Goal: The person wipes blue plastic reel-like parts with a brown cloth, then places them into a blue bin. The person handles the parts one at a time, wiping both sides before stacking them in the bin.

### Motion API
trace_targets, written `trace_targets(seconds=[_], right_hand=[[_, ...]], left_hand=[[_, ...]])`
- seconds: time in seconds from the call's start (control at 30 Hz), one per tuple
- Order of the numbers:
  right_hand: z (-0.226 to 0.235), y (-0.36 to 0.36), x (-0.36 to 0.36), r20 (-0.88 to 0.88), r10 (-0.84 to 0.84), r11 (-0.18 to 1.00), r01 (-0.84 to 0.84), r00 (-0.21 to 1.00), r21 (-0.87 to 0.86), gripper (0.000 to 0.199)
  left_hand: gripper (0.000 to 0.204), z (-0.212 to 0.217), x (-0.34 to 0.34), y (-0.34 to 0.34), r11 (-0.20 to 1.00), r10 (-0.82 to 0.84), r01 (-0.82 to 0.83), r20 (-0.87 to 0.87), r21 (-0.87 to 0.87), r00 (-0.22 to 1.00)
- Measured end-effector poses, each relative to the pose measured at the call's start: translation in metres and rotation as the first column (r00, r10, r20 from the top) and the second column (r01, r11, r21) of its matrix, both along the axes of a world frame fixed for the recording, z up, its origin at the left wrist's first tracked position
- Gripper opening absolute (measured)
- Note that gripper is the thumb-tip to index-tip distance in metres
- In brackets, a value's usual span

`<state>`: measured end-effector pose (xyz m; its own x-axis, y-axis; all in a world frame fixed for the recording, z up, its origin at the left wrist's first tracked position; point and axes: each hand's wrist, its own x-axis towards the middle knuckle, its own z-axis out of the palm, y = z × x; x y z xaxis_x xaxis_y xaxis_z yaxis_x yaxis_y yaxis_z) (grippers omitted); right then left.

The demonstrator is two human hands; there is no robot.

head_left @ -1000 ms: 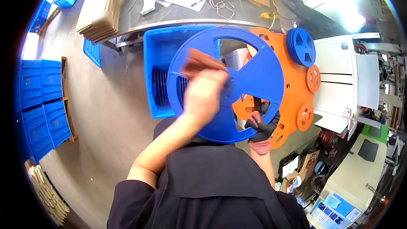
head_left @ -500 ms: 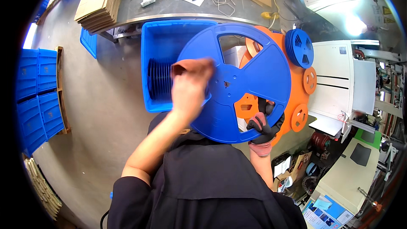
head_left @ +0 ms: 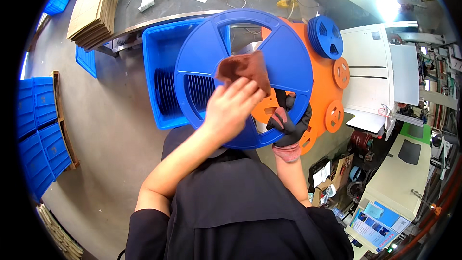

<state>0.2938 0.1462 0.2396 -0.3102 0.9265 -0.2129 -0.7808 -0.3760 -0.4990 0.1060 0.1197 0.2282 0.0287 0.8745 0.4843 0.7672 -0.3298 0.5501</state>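
- The left hand (head_left: 231, 110), bare, pressed a brown cloth (head_left: 243, 67) flat against the face of a large blue reel (head_left: 243, 77); its grip was closed on the cloth.
- The right hand (head_left: 288, 123), in a dark glove, had its grip clamped on the reel's lower right rim.
- The reel was held upright above a blue bin (head_left: 161, 58) of further reels, beside stacked orange reels (head_left: 327, 86).

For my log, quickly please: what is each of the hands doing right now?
Left hand: closed on the brown cloth, pressed to the blue reel.
Right hand, gloved: gripping the blue reel's lower edge.
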Motion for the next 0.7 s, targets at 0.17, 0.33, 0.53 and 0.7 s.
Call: trace_targets(seconds=[0.17, 0.33, 0.53, 0.7], right_hand=[[-0.005, -0.004, 0.015, 0.267, -0.142, 0.976, 0.090, 0.953, 0.197, 0.037], [-0.007, 0.003, 0.015, 0.371, -0.235, 0.968, 0.183, 0.898, 0.172, 0.030], [0.005, 0.003, -0.027, 0.245, -0.123, 0.992, 0.116, 0.962, 0.043, 0.021], [0.014, -0.027, -0.060, 0.376, 0.288, 0.956, -0.291, 0.881, -0.050, 0.053]], left_hand=[[0.031, -0.086, -0.085, 0.004, 0.925, 0.367, -0.353, 0.094, -0.142, 0.925], [0.032, -0.073, -0.089, -0.022, 0.819, 0.572, -0.420, 0.495, -0.391, 0.655], [0.077, -0.062, -0.045, -0.033, 0.893, 0.364, -0.125, 0.532, -0.432, 0.765], [0.091, -0.050, -0.034, -0.016, 0.850, 0.298, 0.202, 0.761, -0.486, 0.576]])
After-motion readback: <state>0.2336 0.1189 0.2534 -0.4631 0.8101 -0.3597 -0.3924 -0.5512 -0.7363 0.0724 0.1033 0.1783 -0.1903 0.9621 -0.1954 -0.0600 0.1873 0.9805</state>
